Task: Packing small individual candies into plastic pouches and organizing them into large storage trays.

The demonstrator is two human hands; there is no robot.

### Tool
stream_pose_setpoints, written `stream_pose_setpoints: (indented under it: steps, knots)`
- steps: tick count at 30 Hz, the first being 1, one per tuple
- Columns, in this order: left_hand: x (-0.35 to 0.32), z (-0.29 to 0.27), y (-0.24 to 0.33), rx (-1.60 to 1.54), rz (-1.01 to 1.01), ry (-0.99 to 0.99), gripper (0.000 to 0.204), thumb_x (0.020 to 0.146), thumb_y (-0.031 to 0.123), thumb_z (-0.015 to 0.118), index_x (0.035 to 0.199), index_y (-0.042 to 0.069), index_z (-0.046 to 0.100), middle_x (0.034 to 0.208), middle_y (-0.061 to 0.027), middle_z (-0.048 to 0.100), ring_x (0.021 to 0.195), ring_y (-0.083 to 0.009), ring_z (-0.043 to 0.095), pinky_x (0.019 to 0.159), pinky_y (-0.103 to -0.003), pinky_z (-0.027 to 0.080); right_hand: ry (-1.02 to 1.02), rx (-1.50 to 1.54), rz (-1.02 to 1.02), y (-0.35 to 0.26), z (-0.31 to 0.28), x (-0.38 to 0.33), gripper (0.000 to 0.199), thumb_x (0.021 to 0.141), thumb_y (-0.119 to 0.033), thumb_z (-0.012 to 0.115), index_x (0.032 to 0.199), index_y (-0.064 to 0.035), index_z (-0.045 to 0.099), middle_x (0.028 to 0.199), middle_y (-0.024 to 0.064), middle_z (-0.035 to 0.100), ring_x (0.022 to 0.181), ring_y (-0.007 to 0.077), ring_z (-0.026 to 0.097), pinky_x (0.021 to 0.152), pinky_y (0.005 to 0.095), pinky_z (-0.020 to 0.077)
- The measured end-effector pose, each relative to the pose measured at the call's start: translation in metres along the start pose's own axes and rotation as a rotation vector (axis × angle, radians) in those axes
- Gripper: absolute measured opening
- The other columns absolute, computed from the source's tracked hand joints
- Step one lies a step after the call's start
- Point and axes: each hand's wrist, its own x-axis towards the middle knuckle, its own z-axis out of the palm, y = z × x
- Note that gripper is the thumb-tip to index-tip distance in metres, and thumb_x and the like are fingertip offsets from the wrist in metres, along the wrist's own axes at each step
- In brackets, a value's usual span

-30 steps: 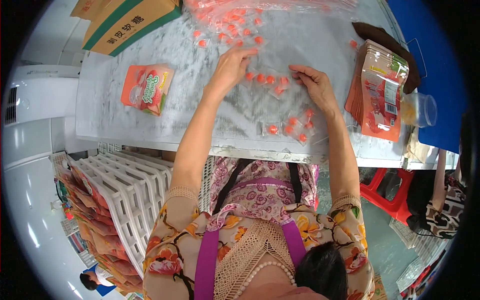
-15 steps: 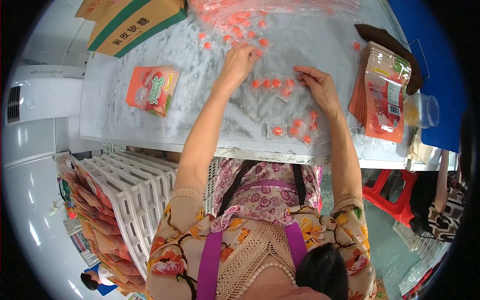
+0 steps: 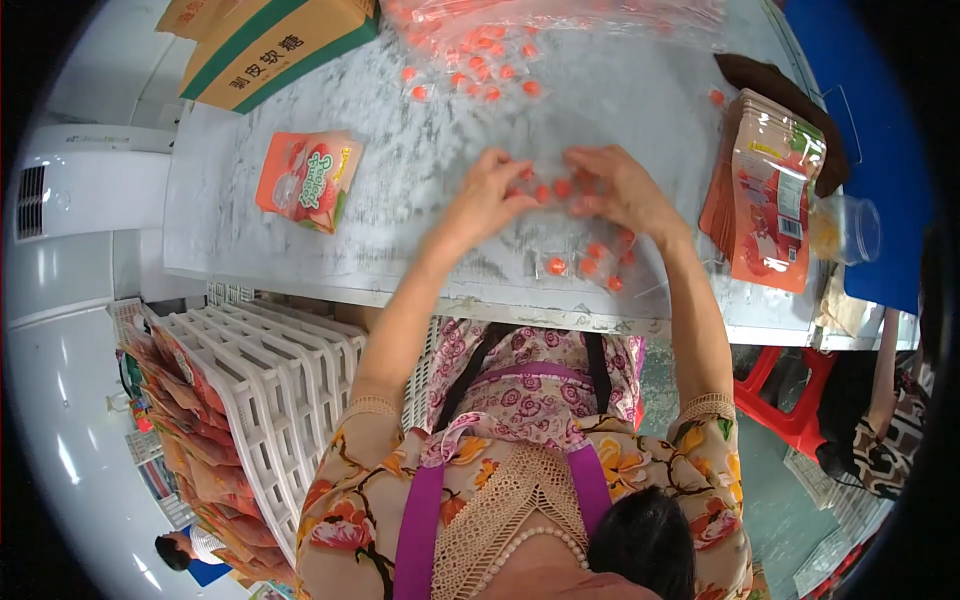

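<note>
A short row of wrapped red candies (image 3: 562, 188) lies on the table between my two hands, each candy in a clear wrapper. From the left, my left hand (image 3: 490, 195) closes thumb and fingers around the end of that row. My right hand (image 3: 625, 190) curls around the other end, its fingertips slightly blurred and hiding some candies. Just below, nearer the table edge, sits a second small cluster of wrapped candies (image 3: 590, 262). Farther off, several more loose candies (image 3: 480, 70) spread in front of a large clear plastic bag (image 3: 560, 12) of red candies.
A printed red pouch (image 3: 308, 182) lies at left, below a cardboard box (image 3: 280, 50). On the right stand a stack of red pouches (image 3: 765, 190) and a clear plastic jar (image 3: 848, 228). White plastic crates (image 3: 270, 400) are at lower left, a red stool (image 3: 790, 400) at lower right.
My left hand has come down from the far candies to the middle row. My right hand has shifted slightly left onto the row's other end, and the hands are now closer together.
</note>
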Motion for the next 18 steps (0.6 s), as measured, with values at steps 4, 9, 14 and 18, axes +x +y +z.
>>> stream_pose_setpoints:
  steps: [4, 9, 14, 18]
  knots:
    - [-0.018, 0.005, 0.016, 0.045, 0.040, -0.022, 0.041, 0.081, 0.022, 0.073, 0.116, 0.003, 0.063, 0.104, -0.0146, 0.058, 0.081, -0.0237, 0.062, 0.074, -0.034, 0.050, -0.157, -0.144, -0.206, -0.003, 0.003, -0.007, 0.048, 0.073, -0.015, 0.074, 0.116, 0.0011, 0.062, 0.120, 0.0156, 0.062, 0.113, 0.0319, 0.056, 0.093, 0.0365, 0.0461]
    - [0.036, -0.040, -0.015, 0.237, 0.142, 0.165, 0.042, 0.081, 0.019, 0.072, 0.118, 0.005, 0.062, 0.101, -0.0173, 0.060, 0.082, -0.0286, 0.061, 0.076, -0.038, 0.050, -0.173, 0.003, -0.056, -0.010, -0.017, 0.033, 0.047, 0.077, -0.012, 0.070, 0.122, -0.0033, 0.060, 0.123, 0.0145, 0.061, 0.105, 0.0281, 0.059, 0.093, 0.0379, 0.0455]
    - [0.108, -0.045, -0.052, 0.376, 0.022, 0.296, 0.049, 0.079, 0.021, 0.074, 0.124, 0.008, 0.059, 0.100, -0.0177, 0.059, 0.093, -0.0328, 0.058, 0.083, -0.040, 0.048, 0.176, -0.197, -0.219, 0.028, 0.011, 0.133, 0.044, 0.080, -0.003, 0.063, 0.123, -0.0063, 0.060, 0.123, 0.0144, 0.061, 0.111, 0.0293, 0.058, 0.094, 0.0379, 0.0463]
    - [0.096, -0.042, -0.064, 0.312, 0.016, 0.161, 0.055, 0.078, 0.024, 0.075, 0.127, 0.009, 0.057, 0.099, -0.0167, 0.057, 0.098, -0.0324, 0.057, 0.087, -0.040, 0.046, 0.076, -0.399, -0.237, 0.036, 0.024, 0.149, 0.039, 0.078, 0.000, 0.055, 0.117, -0.0043, 0.063, 0.119, 0.0170, 0.062, 0.108, 0.0333, 0.059, 0.096, 0.0395, 0.0455]
